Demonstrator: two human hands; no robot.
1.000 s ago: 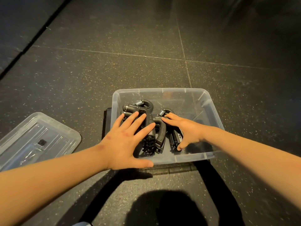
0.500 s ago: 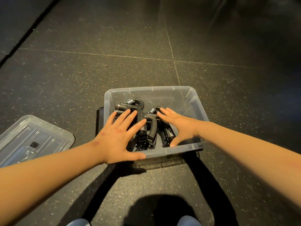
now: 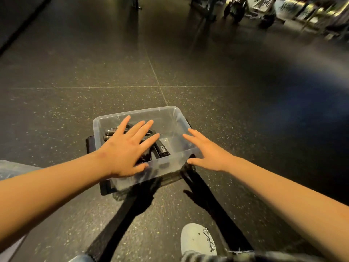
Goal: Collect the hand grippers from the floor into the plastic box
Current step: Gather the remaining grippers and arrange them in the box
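Head view, looking down. Clear plastic box on the dark speckled floor, set on a flat black pad showing past its left and near sides. Black hand grippers bunched together in the left half of the box, handles side by side, largely covered from view. Left hand palm down directly above that bunch, fingers straight and spread wide, thumb out along the near rim, holding nothing; contact between palm and grippers possibly light or none, not to be judged from this angle. One gripper handle visible in the gap between the left index finger and thumb, two knurled ends visible just left of the little finger. Right hand likewise flat and wide, fingers straight and pointing away, nothing held, placed over the near right corner of the box and well apart from the grippers, thumb tip beside the corner of the rim. Clear lid on the floor at the left edge, partly hidden by the left forearm. Pale laced shoe on the floor near the bottom edge. Blurred equipment far off at upper right.
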